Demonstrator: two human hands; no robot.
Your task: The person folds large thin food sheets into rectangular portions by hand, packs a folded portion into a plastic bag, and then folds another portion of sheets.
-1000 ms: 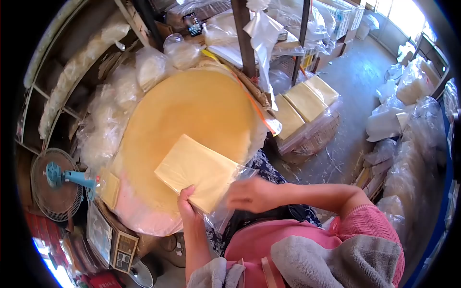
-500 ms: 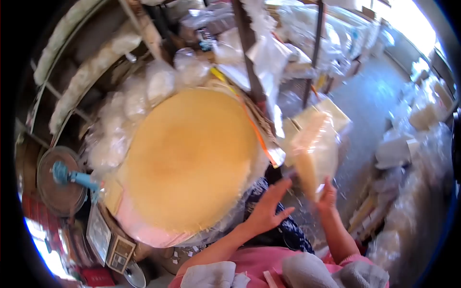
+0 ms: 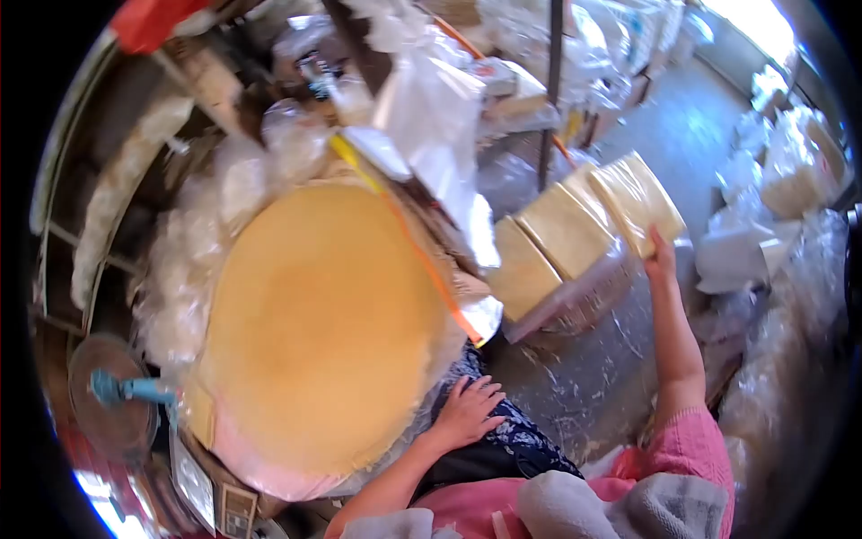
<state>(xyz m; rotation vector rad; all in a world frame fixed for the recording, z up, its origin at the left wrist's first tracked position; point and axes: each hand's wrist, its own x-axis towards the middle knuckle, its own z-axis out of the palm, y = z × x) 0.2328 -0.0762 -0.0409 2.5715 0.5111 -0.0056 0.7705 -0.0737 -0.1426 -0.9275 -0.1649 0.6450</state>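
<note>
The right hand [image 3: 661, 259] grips a yellow packet [image 3: 636, 199], its underside hidden; the empty left hand [image 3: 466, 415] lies spread on patterned cloth [image 3: 530, 442].

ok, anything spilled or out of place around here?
Yes: thin whitish scraps litter the smooth grey floor near the row of pale-yellow, plastic-wrapped rectangular packets, looking like unswept waste. Nothing else clearly stands out, though blur hides finer detail.

The rightmost packet [image 3: 634, 196] looks glossy, plastic-wrapped. The round worktop [image 3: 323, 332] looks matt; the grey towel [image 3: 678, 508], rough cloth.
</note>
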